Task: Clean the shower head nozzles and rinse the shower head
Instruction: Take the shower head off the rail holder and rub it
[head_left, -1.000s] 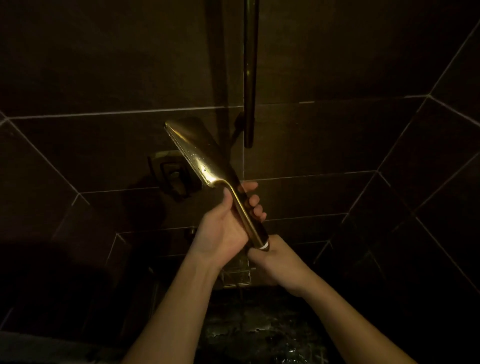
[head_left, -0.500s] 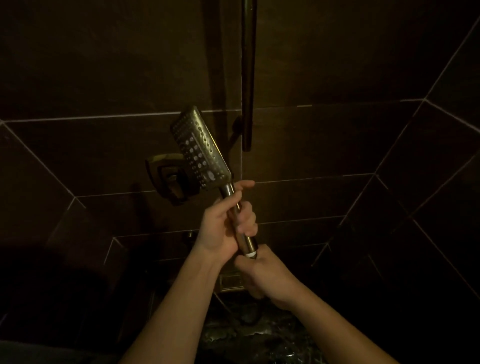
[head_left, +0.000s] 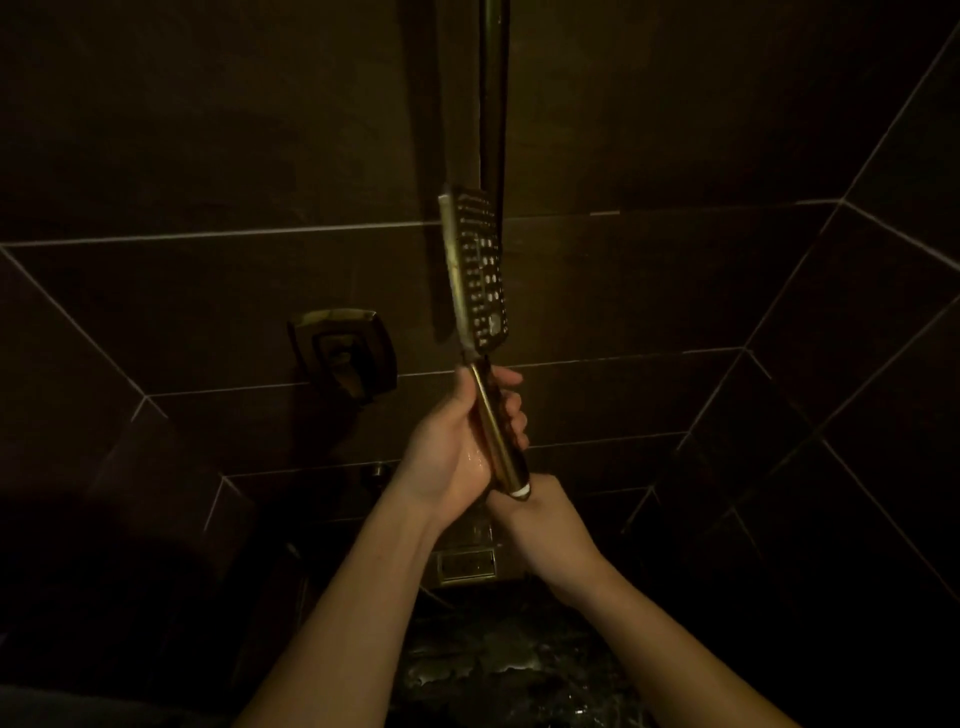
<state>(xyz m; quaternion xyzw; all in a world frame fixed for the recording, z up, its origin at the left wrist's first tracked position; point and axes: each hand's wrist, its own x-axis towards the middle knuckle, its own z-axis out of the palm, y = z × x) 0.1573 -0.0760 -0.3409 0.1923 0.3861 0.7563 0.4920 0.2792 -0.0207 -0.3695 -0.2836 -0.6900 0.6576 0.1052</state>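
The left hand (head_left: 457, 457) holds the shower head (head_left: 475, 270) firmly by its handle; the right hand (head_left: 540, 525) grips its base; no water runs, so rinsing seems left.

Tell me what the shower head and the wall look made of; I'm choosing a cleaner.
Shower head: probably metal or metal-plated plastic with a polished brass or gold finish, since its handle gleams. The pale nozzles look like rubber or plastic; too dim to be sure.
Wall: large dark tiles with pale grout lines, matte, likely ceramic or stone.
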